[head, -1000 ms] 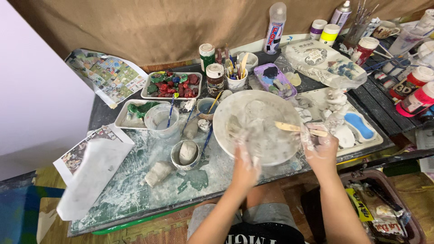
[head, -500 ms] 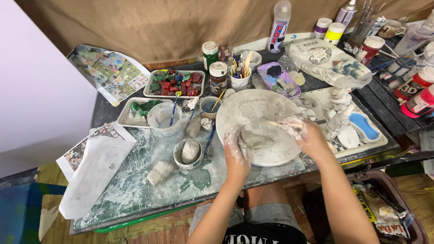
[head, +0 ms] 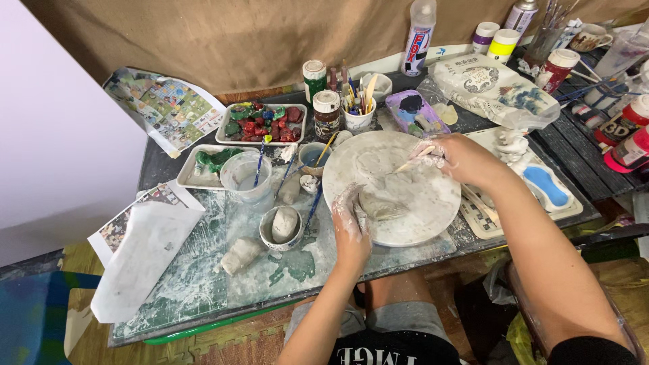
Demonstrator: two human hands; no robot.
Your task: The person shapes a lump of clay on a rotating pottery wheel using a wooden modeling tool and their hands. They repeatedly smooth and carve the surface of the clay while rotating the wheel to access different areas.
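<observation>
- Near the table's (head: 203, 297) front edge sits a round white board (head: 433, 196) bearing a grey clay lump (head: 382, 203).
- Left hand (head: 351, 226): grip pressed against the lump.
- Right hand (head: 460, 157): grip clamped on a thin wooden tool (head: 409, 164), its tip over the board.

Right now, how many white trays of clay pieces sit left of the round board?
2: the rear tray holds red, green and blue pieces; the front tray holds green clay. Others may be hidden.

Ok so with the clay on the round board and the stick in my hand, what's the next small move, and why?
Probably bring the wooden stick down onto the clay lump: the left hand already steadies it on the round board, while the right hand holds the stick just above, its tip apparently not touching the clay.
</observation>
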